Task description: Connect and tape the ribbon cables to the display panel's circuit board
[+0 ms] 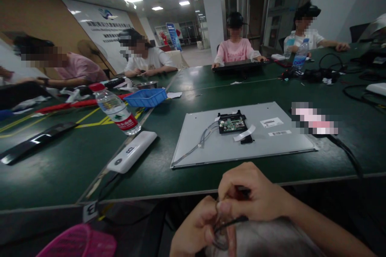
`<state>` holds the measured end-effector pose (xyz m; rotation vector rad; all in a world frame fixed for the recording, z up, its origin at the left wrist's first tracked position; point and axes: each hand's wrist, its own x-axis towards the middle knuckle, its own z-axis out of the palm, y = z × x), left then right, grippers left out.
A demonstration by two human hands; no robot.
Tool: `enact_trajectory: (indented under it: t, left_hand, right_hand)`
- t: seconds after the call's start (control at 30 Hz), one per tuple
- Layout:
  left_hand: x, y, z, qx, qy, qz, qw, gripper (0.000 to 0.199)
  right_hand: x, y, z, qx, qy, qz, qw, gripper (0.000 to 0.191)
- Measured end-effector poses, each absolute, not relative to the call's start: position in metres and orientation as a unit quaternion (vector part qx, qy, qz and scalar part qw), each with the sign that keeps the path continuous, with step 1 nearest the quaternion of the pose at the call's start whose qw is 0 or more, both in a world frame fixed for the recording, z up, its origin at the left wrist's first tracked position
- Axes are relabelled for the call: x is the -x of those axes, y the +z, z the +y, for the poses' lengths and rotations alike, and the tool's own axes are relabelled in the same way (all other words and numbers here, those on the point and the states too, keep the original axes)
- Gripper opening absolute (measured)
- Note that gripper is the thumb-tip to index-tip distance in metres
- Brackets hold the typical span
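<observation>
Low in the head view, just off the table's near edge, my left hand (194,225) and my right hand (251,190) are close together with bent, pinching fingers. Between them runs a thin dark cord (233,222), which curls into a small loop below; the fingers hide much of it. Beyond my hands a flat grey display panel (199,128) lies back side up on the table. It carries a green circuit board (232,123) in a black frame, grey wires (206,134), a strip of whitish tape (245,133) and paper labels (272,122).
Left of the panel are a white power bank (132,152) with a cable, a tilted-looking water bottle (116,110), a blue tray (146,97) and a long black curved piece (36,142). A pink basket (80,243) stands below the table edge. Several people sit around the green table (144,192).
</observation>
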<state>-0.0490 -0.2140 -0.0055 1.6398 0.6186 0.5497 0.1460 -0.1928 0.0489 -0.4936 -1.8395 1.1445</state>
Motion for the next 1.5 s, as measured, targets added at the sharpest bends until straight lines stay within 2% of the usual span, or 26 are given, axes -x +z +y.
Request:
enact_trajectory:
  t: [0.1,0.17,0.27,0.33,0.4,0.5,0.63,0.77,0.97,1.1,1.3,1.43,1.5]
  left_hand:
    - [0.067,0.017,-0.214,-0.693,0.278,0.311,0.587,0.073]
    - [0.08,0.04,-0.203,-0.697,0.285,0.421,0.506,0.062]
    - [0.106,0.065,-0.167,-0.7,0.261,0.639,0.184,0.053]
    - [0.127,0.071,-0.136,-0.644,0.191,0.741,-0.021,0.05]
    - [0.149,0.069,-0.108,-0.605,0.07,0.786,-0.108,0.052]
    - [0.176,0.06,-0.08,-0.615,-0.054,0.781,-0.094,0.052]
    - [0.191,0.049,-0.07,-0.611,-0.098,0.779,-0.106,0.053]
    - [0.191,0.046,-0.066,-0.626,-0.092,0.762,-0.137,0.053]
    - [0.19,0.045,-0.052,-0.603,-0.084,0.782,-0.135,0.051]
    - [0.184,0.038,-0.049,-0.569,-0.07,0.809,-0.126,0.05]
    - [0.167,0.038,-0.054,-0.526,-0.044,0.839,-0.131,0.046]
    - [0.143,0.055,-0.056,-0.557,0.0,0.818,-0.142,0.046]
    - [0.122,0.066,-0.054,-0.595,0.006,0.794,-0.128,0.047]
  right_hand:
    - [-0.157,0.053,-0.19,0.228,0.507,-0.712,0.429,0.031]
    - [-0.17,0.05,-0.185,0.252,0.52,-0.688,0.44,0.038]
    - [-0.191,0.041,-0.175,0.318,0.492,-0.657,0.475,0.038]
    - [-0.202,0.036,-0.169,0.361,0.452,-0.646,0.498,0.037]
    - [-0.212,0.032,-0.164,0.388,0.417,-0.641,0.515,0.036]
    - [-0.224,0.026,-0.157,0.419,0.371,-0.636,0.531,0.034]
    - [-0.243,0.023,-0.142,0.466,0.307,-0.63,0.54,0.034]
    - [-0.258,0.027,-0.116,0.502,0.278,-0.683,0.452,0.039]
    - [-0.271,0.029,-0.071,0.546,0.225,-0.754,0.289,0.029]
    - [-0.271,0.027,-0.054,0.549,0.252,-0.766,0.219,0.031]
    - [-0.273,0.033,-0.052,0.52,0.295,-0.778,0.192,0.024]
    - [-0.301,0.03,-0.043,0.565,0.256,-0.756,0.211,0.025]
    - [-0.319,0.023,-0.035,0.602,0.216,-0.744,0.194,0.025]
